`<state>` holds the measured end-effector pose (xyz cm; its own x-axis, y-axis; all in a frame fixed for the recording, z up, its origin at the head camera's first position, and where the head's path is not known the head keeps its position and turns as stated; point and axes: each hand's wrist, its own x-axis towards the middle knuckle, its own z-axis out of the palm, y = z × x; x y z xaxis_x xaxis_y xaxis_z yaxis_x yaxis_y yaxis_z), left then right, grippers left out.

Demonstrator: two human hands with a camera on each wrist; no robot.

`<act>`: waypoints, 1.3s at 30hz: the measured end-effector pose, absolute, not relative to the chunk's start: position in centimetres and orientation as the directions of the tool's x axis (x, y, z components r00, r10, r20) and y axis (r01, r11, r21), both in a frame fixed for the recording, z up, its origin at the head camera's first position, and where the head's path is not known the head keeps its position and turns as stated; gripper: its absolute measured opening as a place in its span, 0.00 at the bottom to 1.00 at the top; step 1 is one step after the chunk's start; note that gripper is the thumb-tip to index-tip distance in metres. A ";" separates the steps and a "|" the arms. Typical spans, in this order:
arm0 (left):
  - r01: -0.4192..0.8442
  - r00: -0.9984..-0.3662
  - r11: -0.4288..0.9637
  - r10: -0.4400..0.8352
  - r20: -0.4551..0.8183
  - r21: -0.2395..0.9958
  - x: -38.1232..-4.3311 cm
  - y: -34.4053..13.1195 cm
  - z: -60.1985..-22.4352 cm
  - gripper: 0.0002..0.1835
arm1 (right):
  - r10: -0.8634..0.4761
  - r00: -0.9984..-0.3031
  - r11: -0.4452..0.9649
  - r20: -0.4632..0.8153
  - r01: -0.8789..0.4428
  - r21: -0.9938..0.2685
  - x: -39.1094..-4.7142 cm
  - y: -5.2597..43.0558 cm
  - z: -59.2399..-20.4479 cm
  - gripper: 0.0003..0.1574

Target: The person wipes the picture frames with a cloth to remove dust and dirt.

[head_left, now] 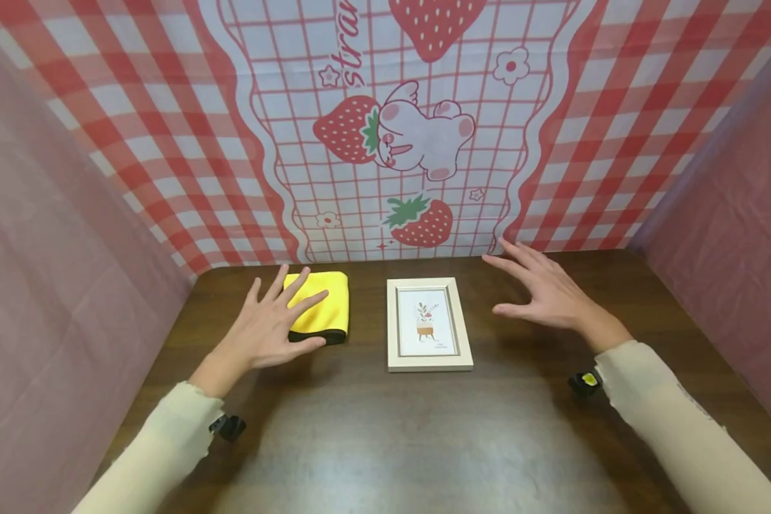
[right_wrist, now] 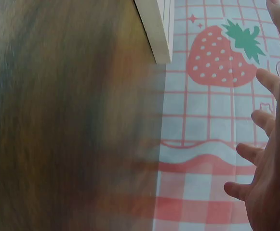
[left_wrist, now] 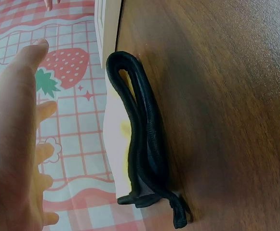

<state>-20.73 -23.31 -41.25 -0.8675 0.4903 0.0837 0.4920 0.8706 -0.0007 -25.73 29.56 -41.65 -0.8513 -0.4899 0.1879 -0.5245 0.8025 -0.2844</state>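
Observation:
A folded yellow cloth (head_left: 331, 307) with a black edge lies on the table, left of the middle. Over it my left hand (head_left: 271, 323) hovers with its fingers spread. In the left wrist view the cloth's black edging (left_wrist: 139, 125) faces the camera, with the hand (left_wrist: 12, 125) raised above it. A cream picture frame (head_left: 430, 364) holding a print of a potted plant lies flat to the right of the cloth. My right hand (head_left: 546, 289) is held above the table to the right of the frame, fingers apart, holding nothing. The frame's corner (right_wrist: 163, 48) shows in the right wrist view.
The dark wooden table (head_left: 417, 435) ends at the back against a red-and-white checked curtain (head_left: 212, 143) with strawberries. Pink cloth walls (head_left: 58, 285) stand at both sides. Small black cameras (head_left: 231, 428) are strapped at the wrists.

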 end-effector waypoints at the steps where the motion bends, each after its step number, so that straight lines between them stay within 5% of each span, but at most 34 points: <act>1: 0.493 -0.867 0.870 0.491 0.084 0.001 -20.7 -23.3 -41.3 0.48 | -0.495 -0.847 0.797 0.193 -0.532 -0.288 -25.7 29.4 -41.8 0.61; 39: 0.521 -0.852 0.853 0.520 0.060 0.007 -20.8 -23.5 -42.2 0.46 | -0.525 -0.838 0.694 0.149 -0.523 -0.495 -25.4 25.6 -46.7 0.46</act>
